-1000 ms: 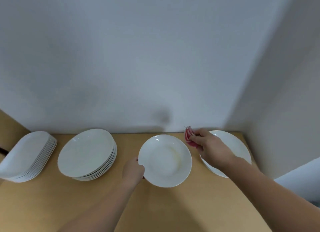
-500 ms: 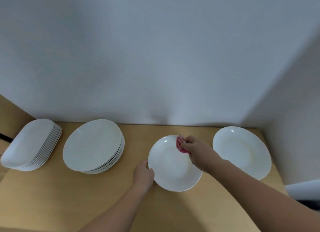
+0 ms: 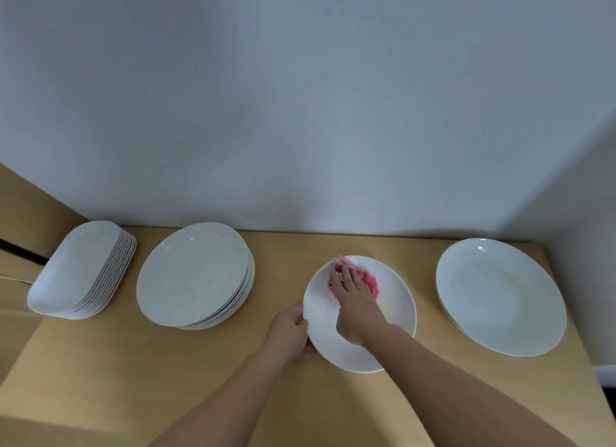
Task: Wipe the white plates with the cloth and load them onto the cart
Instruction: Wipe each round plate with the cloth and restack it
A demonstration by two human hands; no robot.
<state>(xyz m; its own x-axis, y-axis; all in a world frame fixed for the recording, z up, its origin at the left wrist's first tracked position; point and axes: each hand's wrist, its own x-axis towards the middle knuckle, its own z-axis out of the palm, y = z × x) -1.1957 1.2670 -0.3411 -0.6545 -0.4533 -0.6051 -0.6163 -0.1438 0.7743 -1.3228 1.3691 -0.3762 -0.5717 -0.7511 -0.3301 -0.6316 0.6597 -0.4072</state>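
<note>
Right hand (image 3: 350, 290) went from pinching the bunched pink cloth (image 3: 370, 281) in the air past the far rim, a second earlier, to touching that rim, to lying flat on the cloth; fingers were straight and spread, pressing down, no pinch any more. Cloth was spread out under the palm on the upper-left part of the centre plate (image 3: 396, 316), lower middle of frame; so contact was made and wiping had started.

Left hand (image 3: 290, 330) hadn't changed job: thumb over the plate's left rim, fingers curled under it, grasping the edge as a brace; could not tell whether the plate sat fully on the wooden table (image 3: 133, 363) or was slightly lifted.

A faint yellowish patch showed just right of the wiping hand, on the part of the plate not yet covered; my read was that only the far-left part of the plate had been covered, so most of the surface was still left to wipe.

Rest of the queue untouched: stack of round plates (image 3: 193, 273) left of centre, stack of oblong dishes (image 3: 76, 266) at far left, wide-rimmed plate (image 3: 500, 296) at right, all well apart from the hands. Cart was not in view; loading not begun for this plate.
</note>
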